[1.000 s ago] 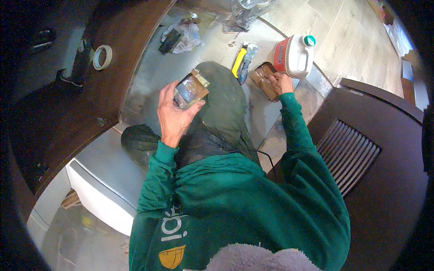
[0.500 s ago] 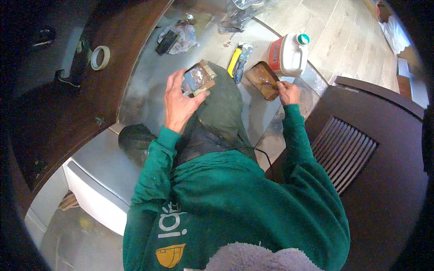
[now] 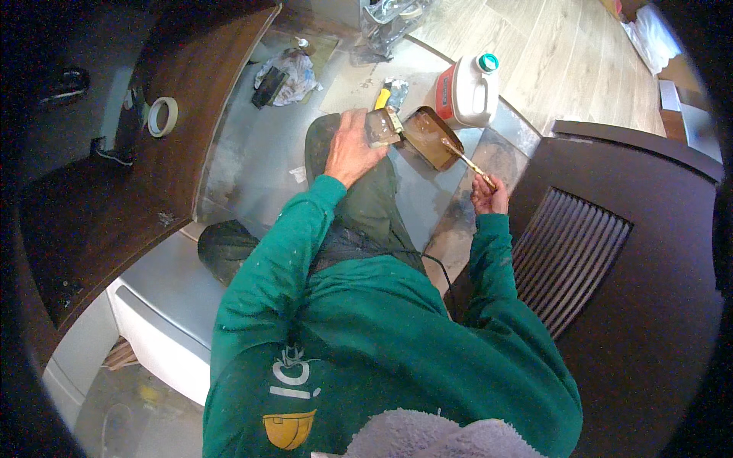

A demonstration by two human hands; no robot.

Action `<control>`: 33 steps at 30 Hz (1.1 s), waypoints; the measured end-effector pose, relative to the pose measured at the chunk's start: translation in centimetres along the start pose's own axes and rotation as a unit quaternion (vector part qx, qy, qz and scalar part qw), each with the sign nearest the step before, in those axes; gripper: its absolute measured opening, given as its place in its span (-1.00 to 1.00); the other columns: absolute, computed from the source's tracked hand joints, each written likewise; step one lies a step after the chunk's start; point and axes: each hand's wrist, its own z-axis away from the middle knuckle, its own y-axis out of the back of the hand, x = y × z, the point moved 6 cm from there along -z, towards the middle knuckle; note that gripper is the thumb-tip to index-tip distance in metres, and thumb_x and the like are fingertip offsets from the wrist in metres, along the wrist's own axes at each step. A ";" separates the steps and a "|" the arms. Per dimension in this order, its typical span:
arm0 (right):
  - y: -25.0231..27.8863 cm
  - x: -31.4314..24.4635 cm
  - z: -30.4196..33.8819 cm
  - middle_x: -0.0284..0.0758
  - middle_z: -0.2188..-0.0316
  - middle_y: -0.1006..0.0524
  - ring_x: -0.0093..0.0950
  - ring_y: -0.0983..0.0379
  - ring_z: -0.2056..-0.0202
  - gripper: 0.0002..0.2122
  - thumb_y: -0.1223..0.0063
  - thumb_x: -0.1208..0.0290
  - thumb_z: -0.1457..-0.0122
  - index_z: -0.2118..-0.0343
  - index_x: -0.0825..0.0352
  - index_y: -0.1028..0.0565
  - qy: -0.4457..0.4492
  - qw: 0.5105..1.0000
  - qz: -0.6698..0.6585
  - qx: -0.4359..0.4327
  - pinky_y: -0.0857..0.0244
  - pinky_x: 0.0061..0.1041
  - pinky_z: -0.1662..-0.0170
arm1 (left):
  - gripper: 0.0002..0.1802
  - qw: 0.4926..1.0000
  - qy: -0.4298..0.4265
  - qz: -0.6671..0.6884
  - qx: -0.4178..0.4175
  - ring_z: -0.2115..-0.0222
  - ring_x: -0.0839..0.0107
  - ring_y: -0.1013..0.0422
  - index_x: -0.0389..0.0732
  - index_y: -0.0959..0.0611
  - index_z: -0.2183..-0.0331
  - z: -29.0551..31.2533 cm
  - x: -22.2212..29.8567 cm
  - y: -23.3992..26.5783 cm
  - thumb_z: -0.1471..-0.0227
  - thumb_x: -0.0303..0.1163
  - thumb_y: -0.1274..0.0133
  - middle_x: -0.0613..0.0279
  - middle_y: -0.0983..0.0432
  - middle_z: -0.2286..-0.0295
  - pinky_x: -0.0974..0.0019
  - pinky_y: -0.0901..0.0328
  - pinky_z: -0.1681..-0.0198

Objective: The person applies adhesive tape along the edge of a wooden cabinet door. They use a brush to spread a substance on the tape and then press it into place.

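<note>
Head view shows the left hand point(image 3: 353, 151) clamped on a small box point(image 3: 381, 129) beside a brown tray point(image 3: 426, 137), the right hand point(image 3: 489, 195) gripping a brush point(image 3: 470, 163) angled over the tray's edge.

Yellow tool point(image 3: 382, 98) partly hidden behind held brown piece point(image 3: 381, 129); grey fleece point(image 3: 431, 438) cut off by lower edge

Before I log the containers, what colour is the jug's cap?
The cap on the jug is green; it shows best in the head view.
</note>
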 end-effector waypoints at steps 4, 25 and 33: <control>0.4 0.3 0.4 -0.20 0.29 -0.66 -0.35 -0.59 0.39 -0.77 -0.01 0.22 -0.27 0.24 0.31 -0.52 -0.024 0.997 -0.068 -0.033 -0.41 -0.48 0.43 | -0.07 0.997 0.053 0.014 -0.053 -0.10 -0.12 -0.33 -0.40 -0.38 -0.15 -0.6 -0.6 -2.6 0.24 -0.27 -0.38 -0.17 -0.30 -0.11 0.08 -0.29 -0.18; -16.6 -7.5 18.7 -0.16 0.40 -0.65 -0.42 -0.57 0.43 -0.69 0.02 0.25 -0.31 0.18 0.45 -0.56 0.247 0.943 0.150 -0.164 -0.38 -0.53 0.38 | -0.03 0.988 -0.051 0.122 0.085 -0.09 -0.08 -0.35 -0.36 -0.40 -0.14 2.6 8.5 5.6 0.30 -0.23 -0.44 -0.12 -0.32 -0.08 0.10 -0.32 -0.15; -23.4 -5.2 28.7 -0.12 0.34 -0.66 -0.46 -0.58 0.41 -0.77 -0.01 0.44 -0.33 0.16 0.54 -0.57 0.397 0.851 0.259 -0.227 -0.39 -0.55 0.33 | -0.12 0.958 -0.101 0.082 0.257 -0.04 0.00 -0.41 -0.35 -0.51 -0.04 6.1 9.6 14.6 0.38 -0.29 -0.46 -0.09 -0.43 -0.01 0.13 -0.33 -0.14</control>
